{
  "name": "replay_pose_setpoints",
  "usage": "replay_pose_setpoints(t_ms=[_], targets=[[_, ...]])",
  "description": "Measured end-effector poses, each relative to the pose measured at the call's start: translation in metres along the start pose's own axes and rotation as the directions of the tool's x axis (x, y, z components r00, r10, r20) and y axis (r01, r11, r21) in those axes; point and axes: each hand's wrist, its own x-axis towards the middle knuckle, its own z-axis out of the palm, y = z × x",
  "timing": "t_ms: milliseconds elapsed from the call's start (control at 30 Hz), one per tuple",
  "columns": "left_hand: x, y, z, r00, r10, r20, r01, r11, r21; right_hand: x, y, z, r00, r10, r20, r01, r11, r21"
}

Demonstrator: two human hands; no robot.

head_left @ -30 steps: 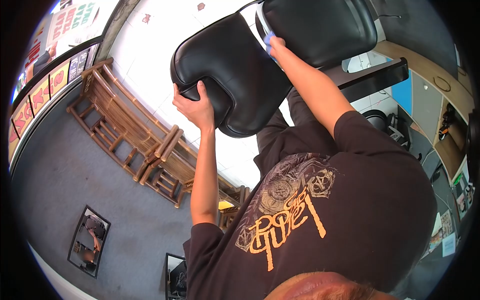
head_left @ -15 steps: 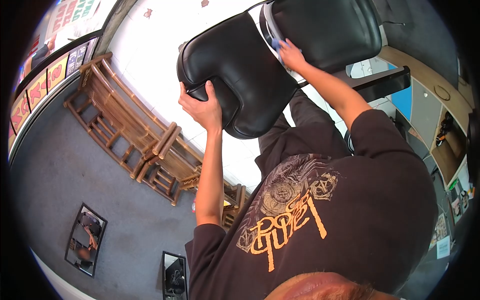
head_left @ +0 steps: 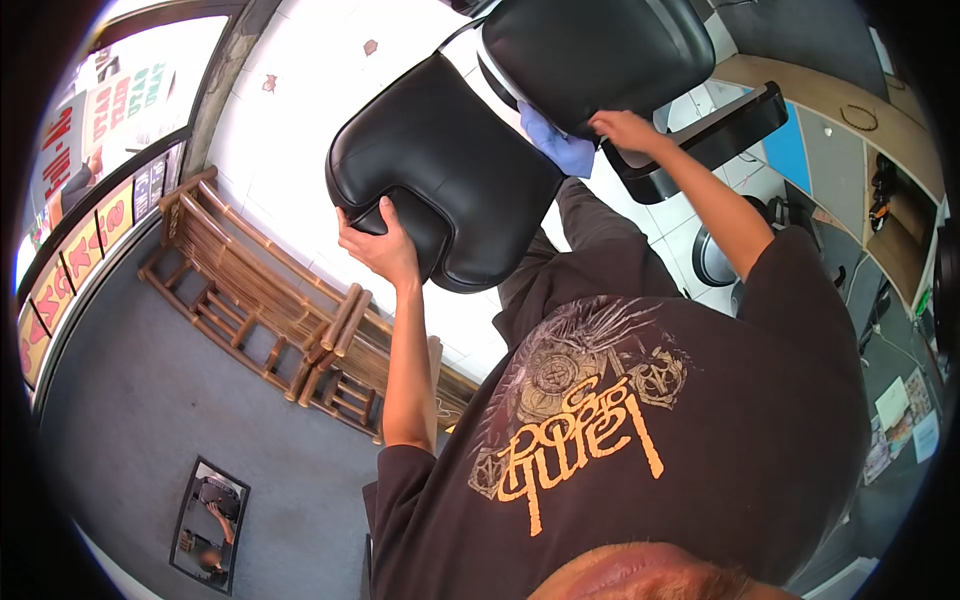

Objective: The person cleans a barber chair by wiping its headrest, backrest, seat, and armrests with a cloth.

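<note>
Person in a dark T-shirt (head_left: 580, 430) with orange lettering, arms stretched out over a black padded chair, seen from where I stand. Left grip (head_left: 380, 248): closed on the notched cushion (head_left: 445, 150), thumb on the padding by the cutout, fingers round the outer edge. Cushion sits tilted in front of the person, notch toward the left arm.

Right grip (head_left: 630, 132): fingers curled, at the near edge of the second black pad (head_left: 600, 60); can't tell if it's pinching anything. Blue cloth (head_left: 556, 142) is just beside those fingers, bunched in the gap between the two pads, one end up against the notched cushion. Can't make out whether fingers touch cloth.

Black armrest (head_left: 740, 125) juts out near the right forearm, beside the second pad. White tiled floor (head_left: 285, 135) underneath. Bamboo bench (head_left: 240, 275) along the left side, well apart from the chair; framed mirror (head_left: 210, 525) on the grey wall past it. Over on the right, a wood-topped counter (head_left: 745, 72) with a dark loop (head_left: 858, 118) lying on it, blue panel (head_left: 783, 140) below.
</note>
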Motion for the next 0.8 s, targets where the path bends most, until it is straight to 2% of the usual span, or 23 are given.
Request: replay_pose_setpoints(t_ms=[67,100,167,233,267,367,400,433,500,533,667,767,800], targets=[[0.004,-0.005,0.005,0.999,0.036,-0.007,-0.036,0.999,0.009,0.01,-0.013,0.038,0.999,0.032,-0.04,-0.04,0.977,-0.21],[0.002,-0.008,0.003,0.999,0.047,-0.006,-0.047,0.999,0.025,0.007,-0.034,0.053,0.996,-0.043,-0.082,0.017,0.955,-0.295],[-0.002,-0.008,0.0,1.0,0.027,0.0,-0.027,0.999,0.02,0.008,-0.014,0.112,0.988,-0.042,0.147,0.1,0.906,-0.411],[0.005,-0.004,0.001,0.999,0.039,0.009,-0.039,0.999,0.012,0.015,-0.025,0.123,0.959,0.119,0.256,0.051,0.819,-0.572],[0.004,-0.003,0.003,0.999,0.036,0.004,-0.036,0.999,0.007,0.02,-0.025,0.121,0.942,0.172,0.289,0.013,0.84,-0.543],[0.001,-0.012,-0.001,0.998,0.06,-0.004,-0.06,0.998,0.0,0.014,-0.026,0.107,0.932,0.142,0.334,0.008,0.912,-0.411],[0.002,-0.013,0.0,0.998,0.061,-0.006,-0.061,0.998,0.001,0.005,-0.026,0.101,0.937,0.051,0.347,0.094,0.917,-0.389],[0.003,-0.008,0.003,0.998,0.061,-0.016,-0.061,0.998,-0.006,-0.004,-0.012,0.107,0.971,-0.141,0.192,0.206,0.904,-0.374],[-0.001,-0.005,0.001,1.0,0.028,-0.011,-0.028,1.0,-0.006,0.005,-0.004,0.107,0.973,0.007,0.23,0.066,0.949,-0.307],[0.0,-0.006,0.002,0.999,0.032,-0.014,-0.032,0.999,-0.002,0.005,-0.009,0.107,0.986,-0.003,0.166,0.045,0.968,-0.247],[0.001,-0.009,0.004,0.999,0.047,-0.027,-0.047,0.999,-0.004,0.007,-0.009,0.082,0.987,0.022,-0.159,-0.016,0.999,0.041],[0.001,-0.003,0.001,1.0,0.005,0.001,-0.005,1.0,0.011,0.003,0.007,0.028,0.873,0.09,-0.479,0.034,0.969,0.243],[0.001,-0.002,0.002,1.0,0.007,-0.003,-0.007,1.0,0.004,0.001,0.007,-0.002,0.839,0.167,-0.518,0.022,0.94,0.339]])
